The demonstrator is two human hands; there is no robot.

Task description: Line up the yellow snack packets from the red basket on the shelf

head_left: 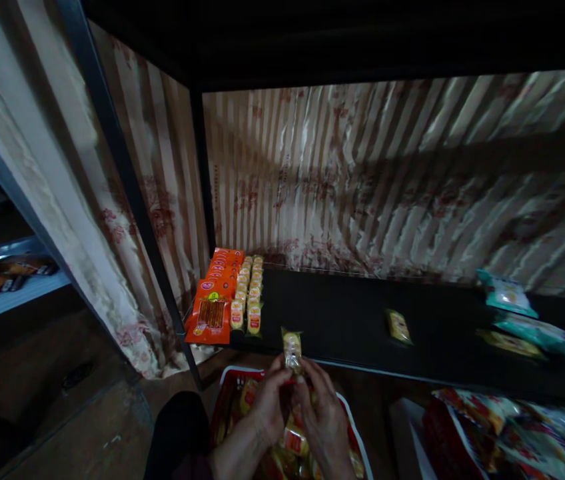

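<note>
Between the fingers of my left hand [268, 404] and my right hand [323, 415] is a small wrapped snack cake [292, 348], its clear and yellow packet upright. Both hands are closed on its lower end, just in front of the black shelf [332, 313]. Below them a red basket with a white rim [357, 433] holds many similar yellow packets [296, 440]. At the shelf's left end, two rows of wrapped cakes [246, 293] stand beside a row of orange snack packs [212, 300].
A single yellow packet [399, 327] lies on the shelf, with teal packets [510, 297] farther right. Bagged goods [512, 433] fill a box at lower right. A dark metal post [132, 173] and a striped curtain [62, 160] stand at left.
</note>
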